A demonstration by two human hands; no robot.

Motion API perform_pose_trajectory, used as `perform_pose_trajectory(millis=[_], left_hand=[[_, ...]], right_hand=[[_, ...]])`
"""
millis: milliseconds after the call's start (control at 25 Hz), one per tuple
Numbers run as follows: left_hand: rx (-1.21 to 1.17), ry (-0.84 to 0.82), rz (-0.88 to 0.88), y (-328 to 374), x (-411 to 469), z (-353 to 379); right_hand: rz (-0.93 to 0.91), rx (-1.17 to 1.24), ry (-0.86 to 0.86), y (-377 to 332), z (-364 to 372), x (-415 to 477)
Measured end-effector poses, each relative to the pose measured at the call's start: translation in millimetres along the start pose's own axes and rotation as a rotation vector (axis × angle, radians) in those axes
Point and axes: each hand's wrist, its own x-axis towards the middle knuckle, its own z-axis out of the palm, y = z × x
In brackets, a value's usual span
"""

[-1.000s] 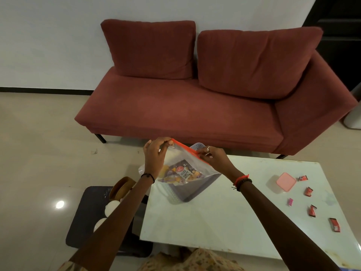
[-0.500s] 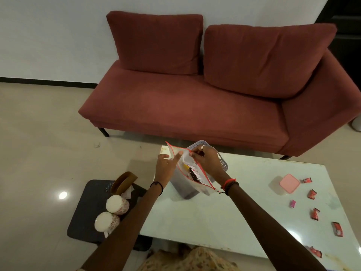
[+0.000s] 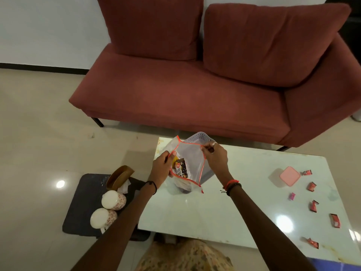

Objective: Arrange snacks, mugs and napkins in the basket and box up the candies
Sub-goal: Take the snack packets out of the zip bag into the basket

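My left hand (image 3: 161,167) and right hand (image 3: 215,156) each pinch the orange rim of the clear zip bag (image 3: 190,155), fingers clamped on it, its mouth held wide. Snack packets (image 3: 180,167) sit inside, labels unreadable. The bag hides most of the basket (image 3: 197,136) on the counter (image 3: 214,212). Candies (image 3: 311,186) lie far right.

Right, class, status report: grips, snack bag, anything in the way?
Left grip and right grip each pinch the bag at its mouth. Bag open beside basket, snacks inside. Nothing blocking.
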Motion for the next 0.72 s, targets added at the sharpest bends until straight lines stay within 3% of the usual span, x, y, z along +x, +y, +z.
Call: perform_pose_trajectory(millis=[200, 400, 520, 720], left_hand=[[0.072, 0.028, 0.069, -10, 33, -4], [0.19, 0.031, 0.083, -31, 61, -8], [0.213, 0.0, 0.106, -44, 73, -7], [0.156, -0.023, 0.143, -43, 87, 2]], right_hand=[[-0.077, -0.063, 0.122, -10, 40, -6], [-0.163, -0.374, -0.28, -20, 104, 3], [-0.05, -0.474, -0.397, -9, 137, 22], [0.142, -0.486, -0.37, 10, 162, 54]])
